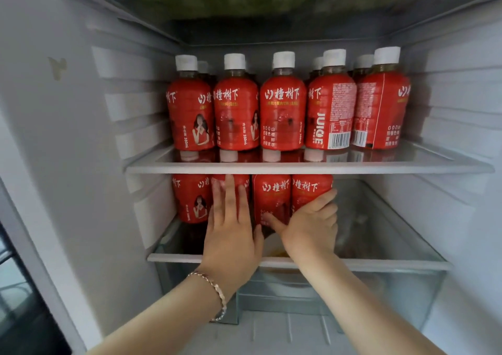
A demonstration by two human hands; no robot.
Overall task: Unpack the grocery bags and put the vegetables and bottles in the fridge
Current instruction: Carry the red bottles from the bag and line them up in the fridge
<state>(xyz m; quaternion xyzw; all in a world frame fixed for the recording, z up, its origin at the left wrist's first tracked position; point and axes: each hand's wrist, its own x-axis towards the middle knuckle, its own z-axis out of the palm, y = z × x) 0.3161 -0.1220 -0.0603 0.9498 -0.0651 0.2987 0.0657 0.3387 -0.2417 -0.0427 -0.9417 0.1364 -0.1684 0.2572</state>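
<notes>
Squaring up the lower shelf [380, 264] row, I'd guess. Left hand [231, 229] lies flat, fingers straight and slightly spread on the second bottle [242, 182]. Right hand [312, 224] curls round the end bottle [309, 189]. Four here, room at right. Middle shelf [298, 168] looks full. Labels read "JUICE", "350mL". Blurred greens [217, 4] up top. No bags in view.
</notes>
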